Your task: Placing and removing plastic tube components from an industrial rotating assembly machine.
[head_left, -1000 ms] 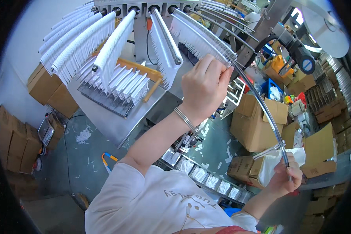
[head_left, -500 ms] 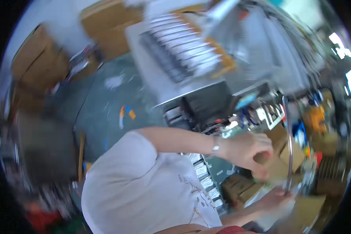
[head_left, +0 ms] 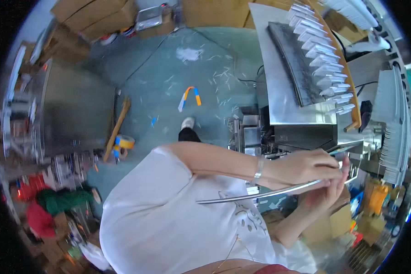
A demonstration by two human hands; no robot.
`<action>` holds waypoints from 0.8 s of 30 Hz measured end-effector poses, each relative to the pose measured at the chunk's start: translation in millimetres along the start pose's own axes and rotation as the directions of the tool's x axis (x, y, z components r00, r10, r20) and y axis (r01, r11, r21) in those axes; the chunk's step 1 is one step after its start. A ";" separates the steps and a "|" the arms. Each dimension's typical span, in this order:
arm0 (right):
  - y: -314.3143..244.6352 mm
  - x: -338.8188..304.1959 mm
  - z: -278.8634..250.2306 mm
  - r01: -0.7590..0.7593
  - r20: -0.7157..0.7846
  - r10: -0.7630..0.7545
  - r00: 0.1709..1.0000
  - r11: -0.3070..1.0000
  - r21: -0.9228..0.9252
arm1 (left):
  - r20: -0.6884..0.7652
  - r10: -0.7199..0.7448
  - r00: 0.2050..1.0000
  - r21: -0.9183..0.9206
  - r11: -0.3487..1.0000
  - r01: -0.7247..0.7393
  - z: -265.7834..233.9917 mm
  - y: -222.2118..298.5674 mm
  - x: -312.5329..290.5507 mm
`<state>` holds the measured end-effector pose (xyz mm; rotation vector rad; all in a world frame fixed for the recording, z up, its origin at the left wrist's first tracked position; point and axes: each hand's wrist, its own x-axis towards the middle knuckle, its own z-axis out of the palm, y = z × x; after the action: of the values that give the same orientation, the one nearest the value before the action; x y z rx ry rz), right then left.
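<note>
the right hand [head_left: 326, 194], right of the centre of the frame, is closed around the metal rod [head_left: 260, 195] near its right end. the left hand [head_left: 303, 169] is just above it, with fingers bent and near to those of the right; whether it also grips the rod, i cannot tell. the rod goes from the hands toward the middle of the frame, in front of the white shirt [head_left: 164, 205], and its left end is free.

in my judgement the rod is stiff, not very heavy and not fragile, but its smooth, shiny skin may slip. a full grip close to one end, as here, lets the long part swing; a second hold near the middle would balance it better.

farther, at the upper right, a metal surface [head_left: 281, 107] carries a dark tray [head_left: 290, 64] and a row of white folded pieces [head_left: 322, 59]. white strips [head_left: 390, 153] hang at the right edge. an orange and blue strap [head_left: 197, 97] lies on the floor [head_left: 155, 82], upper middle.
</note>
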<state>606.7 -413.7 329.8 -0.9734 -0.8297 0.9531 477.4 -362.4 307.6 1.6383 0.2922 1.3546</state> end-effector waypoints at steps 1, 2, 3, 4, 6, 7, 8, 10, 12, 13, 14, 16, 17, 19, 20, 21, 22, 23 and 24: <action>10.5 3.1 20.2 -0.009 0.029 0.009 1.000 1.000 0.010 | -0.003 -0.173 0.985 -0.166 0.971 0.170 -22.7 5.6 -3.3; 21.6 8.5 41.7 -0.009 0.108 0.012 0.994 1.000 -0.025 | -0.050 0.211 0.976 0.246 0.950 -0.192 -53.0 3.0 -3.5; 32.0 10.0 70.2 -0.002 0.089 0.008 0.996 0.998 -0.064 | -0.067 0.143 0.988 0.171 0.977 -0.129 -82.2 6.9 -2.9; 44.1 8.6 102.8 0.005 0.060 0.001 0.998 0.994 -0.108 | -0.071 0.068 0.995 0.086 0.994 -0.062 -111.8 8.7 -1.8; 63.9 1.3 157.5 0.212 0.183 -0.156 0.971 0.913 -0.349 | -0.159 -0.053 0.986 0.257 0.962 0.093 -173.9 9.4 -1.4; 77.8 2.7 175.5 0.479 0.390 -0.337 0.857 0.800 -0.362 | -0.176 -0.036 0.984 0.405 0.908 0.106 -201.5 6.5 5.4; 76.5 6.9 193.8 0.617 0.606 -0.280 0.744 0.637 -0.463 | -0.204 -0.010 0.979 0.550 0.826 0.123 -226.3 1.5 14.1; 77.5 2.2 231.9 0.824 0.799 -0.241 0.551 0.309 -0.475 | -0.333 -0.024 0.943 0.602 0.764 0.232 -256.0 -0.8 31.4; 84.0 -1.9 263.8 0.873 0.822 -0.298 0.486 0.114 -0.475 | -0.351 0.025 0.936 0.603 0.770 0.206 -277.5 -13.5 47.0; 85.9 -3.6 270.9 0.863 0.811 -0.304 0.500 0.099 -0.495 | -0.389 0.075 0.918 0.608 0.770 0.194 -284.6 -20.4 53.0; 89.1 -0.9 273.3 0.831 0.781 -0.296 0.550 0.098 -0.548 | -0.379 0.075 0.922 0.634 0.747 0.199 -289.8 -27.1 58.9; 97.5 9.1 271.2 0.777 0.726 -0.316 0.611 0.066 -0.626 | -0.351 0.080 0.933 0.604 0.781 0.160 -296.6 -44.2 70.9; 101.7 16.2 267.4 0.762 0.710 -0.320 0.627 0.063 -0.645 | -0.340 0.076 0.937 0.579 0.802 0.145 -300.5 -50.6 75.7; 106.9 31.6 256.9 0.730 0.674 -0.333 0.660 0.072 -0.680 | -0.212 -0.030 0.977 0.367 0.924 0.108 -306.7 -61.8 83.2; 108.0 38.5 252.8 0.720 0.656 -0.342 0.673 0.098 -0.687 | -0.167 -0.027 0.986 0.172 0.983 0.056 -308.5 -73.3 85.4; 109.2 44.8 248.3 0.710 0.640 -0.345 0.687 0.128 -0.693 | -0.079 0.081 0.994 0.089 0.993 -0.074 -316.3 -92.0 80.6; 114.2 54.0 245.3 0.712 0.621 -0.385 0.682 0.156 -0.685 | -0.072 0.080 0.994 0.087 0.994 -0.073 -330.3 -110.5 80.1; 120.0 62.0 242.1 0.709 0.620 -0.381 0.686 0.158 -0.687 | -0.048 0.072 0.996 0.086 0.994 -0.068 -345.5 -126.6 78.1; 127.3 69.4 239.0 0.701 0.589 -0.424 0.688 0.176 -0.691 | -0.017 0.063 0.998 0.080 0.995 -0.062 -357.4 -138.5 80.6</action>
<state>383.3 -247.8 303.4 -1.2587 -1.9136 -0.1858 250.5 -53.8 225.8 1.7135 0.3126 1.4229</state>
